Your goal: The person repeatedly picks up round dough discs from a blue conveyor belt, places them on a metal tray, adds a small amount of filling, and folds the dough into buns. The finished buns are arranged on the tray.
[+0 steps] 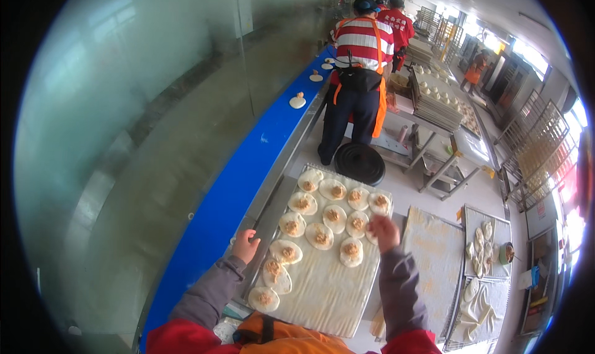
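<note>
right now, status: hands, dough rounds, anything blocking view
Left hand near blue belt. Right hand partly hiding one dough round. Filled rounds on the tray.

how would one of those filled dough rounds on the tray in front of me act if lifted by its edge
The dough round would probably sag: it looks thin, and several nearby are uneven ovals. The filling may slide or spill, sitting loose and uncovered on top. Rolling seems unlikely, since it lies flat.

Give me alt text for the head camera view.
A person's right hand is at the right side of a tray of dough rounds topped with filling; the left hand is near a blue conveyor belt.
</note>
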Demonstrator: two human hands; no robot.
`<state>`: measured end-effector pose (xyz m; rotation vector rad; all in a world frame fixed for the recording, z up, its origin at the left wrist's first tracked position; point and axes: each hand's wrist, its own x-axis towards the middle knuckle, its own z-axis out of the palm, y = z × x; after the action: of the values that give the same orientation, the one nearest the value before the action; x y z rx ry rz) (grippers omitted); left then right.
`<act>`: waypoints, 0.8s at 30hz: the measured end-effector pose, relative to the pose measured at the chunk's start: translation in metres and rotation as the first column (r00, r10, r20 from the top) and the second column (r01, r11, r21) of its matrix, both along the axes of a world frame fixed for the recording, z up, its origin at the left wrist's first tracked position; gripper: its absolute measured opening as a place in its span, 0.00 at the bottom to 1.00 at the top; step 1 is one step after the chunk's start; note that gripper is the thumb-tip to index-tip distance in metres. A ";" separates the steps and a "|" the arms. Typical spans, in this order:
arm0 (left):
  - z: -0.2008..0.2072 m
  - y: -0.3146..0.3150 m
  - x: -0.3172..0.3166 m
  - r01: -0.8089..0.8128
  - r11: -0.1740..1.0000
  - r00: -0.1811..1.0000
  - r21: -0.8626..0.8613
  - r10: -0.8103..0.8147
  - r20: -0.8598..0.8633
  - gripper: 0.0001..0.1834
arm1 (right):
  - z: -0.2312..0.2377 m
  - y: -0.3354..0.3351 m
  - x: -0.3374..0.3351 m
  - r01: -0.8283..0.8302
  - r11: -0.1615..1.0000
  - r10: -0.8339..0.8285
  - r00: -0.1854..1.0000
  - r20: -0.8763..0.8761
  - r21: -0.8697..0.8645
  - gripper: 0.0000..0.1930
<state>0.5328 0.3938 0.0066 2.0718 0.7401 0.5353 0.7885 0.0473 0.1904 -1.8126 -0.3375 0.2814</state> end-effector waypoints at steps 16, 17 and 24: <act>-0.018 0.247 0.251 0.127 0.979 0.992 -0.160 -0.123 0.034 0.12 | -0.100 0.000 -0.135 -0.098 0.942 -0.053 0.901 -0.431 -0.322 0.15; -0.021 0.255 0.269 0.116 0.971 0.993 -0.207 -0.116 0.014 0.13 | -0.101 -0.001 -0.142 -0.105 0.924 -0.087 0.879 -0.468 -0.368 0.19; 0.004 0.283 0.353 0.002 0.997 0.993 0.077 0.007 -0.114 0.13 | -0.101 -0.013 -0.168 0.001 0.894 -0.239 0.847 -0.476 -0.448 0.16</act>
<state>0.8863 0.6770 0.0107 2.1878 0.7994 0.4563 0.6202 0.0340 0.0896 -2.0902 0.2531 0.7918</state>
